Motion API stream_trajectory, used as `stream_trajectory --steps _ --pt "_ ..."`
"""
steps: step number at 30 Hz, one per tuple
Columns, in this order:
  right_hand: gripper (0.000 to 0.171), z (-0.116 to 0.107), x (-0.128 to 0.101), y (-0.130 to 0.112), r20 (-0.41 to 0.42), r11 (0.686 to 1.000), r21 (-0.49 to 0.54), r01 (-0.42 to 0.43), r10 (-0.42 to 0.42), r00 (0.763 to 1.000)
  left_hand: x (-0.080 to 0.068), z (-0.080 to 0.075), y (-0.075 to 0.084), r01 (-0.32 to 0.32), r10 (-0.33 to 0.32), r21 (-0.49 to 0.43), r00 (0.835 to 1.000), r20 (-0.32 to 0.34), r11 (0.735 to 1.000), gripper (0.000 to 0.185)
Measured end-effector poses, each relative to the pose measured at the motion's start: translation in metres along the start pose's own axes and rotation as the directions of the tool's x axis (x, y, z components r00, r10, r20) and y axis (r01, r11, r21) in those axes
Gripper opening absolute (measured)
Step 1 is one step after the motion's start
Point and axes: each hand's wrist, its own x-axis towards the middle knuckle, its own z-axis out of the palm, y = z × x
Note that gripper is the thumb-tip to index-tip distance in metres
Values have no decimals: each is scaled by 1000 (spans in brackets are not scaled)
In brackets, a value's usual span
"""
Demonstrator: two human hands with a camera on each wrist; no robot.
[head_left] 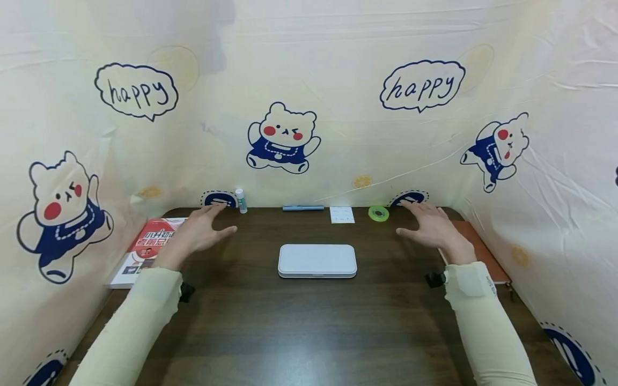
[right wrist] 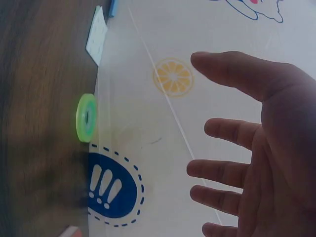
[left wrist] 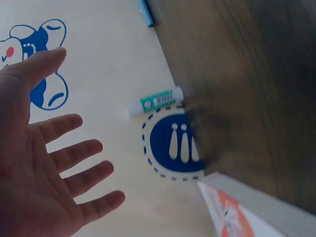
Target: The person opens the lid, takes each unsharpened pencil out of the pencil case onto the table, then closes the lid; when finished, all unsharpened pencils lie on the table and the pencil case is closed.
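Hands come first in the head view: the left hand hovers at centre left and the right hand at centre right, both with fingers spread and straight, holding nothing. Between them, well apart from either, a white case lies flat and shut on the dark wooden table, just below the middle of the frame. Along the far edge of the table stand or lie a glue stick, a blue pen, a white slip of paper and a green tape roll. A red-and-white book sits at the left under the left wrist, and a brown notebook at the right under the right wrist. Judging from this, nothing has been picked up yet and the case looks untouched; all the handling seems still to come.

Seen from the left wrist, the left hand fills the lower left, palm open, fingers apart and empty. The glue stick lies near the middle of the frame, clear of the fingertips, with the book's corner at lower right and the pen's tip at the top.

Seen from the right wrist, the right hand takes up the right side, likewise spread wide and gripping nothing. The tape roll sits at centre left, apart from the fingers, and the paper slip at upper left. The case does not show in either wrist view.
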Motion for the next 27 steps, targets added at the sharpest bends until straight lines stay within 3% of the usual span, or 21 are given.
stream_trajectory --steps 6,9,16,27 --pt "80 8 5 -6 -14 998 30 50 -50 999 3 10 5 -55 55 -142 998 -3 988 85" --pt "78 11 7 -10 -19 997 56 60 -59 998 4 17 8 -51 54 -207 998 10 977 84" --pt "72 19 12 -23 -8 990 105 89 -89 996 3 34 17 -58 78 -366 996 38 929 74" --pt "64 33 17 -48 2 978 165 126 -128 992 3 61 34 -93 128 -469 991 45 878 68"
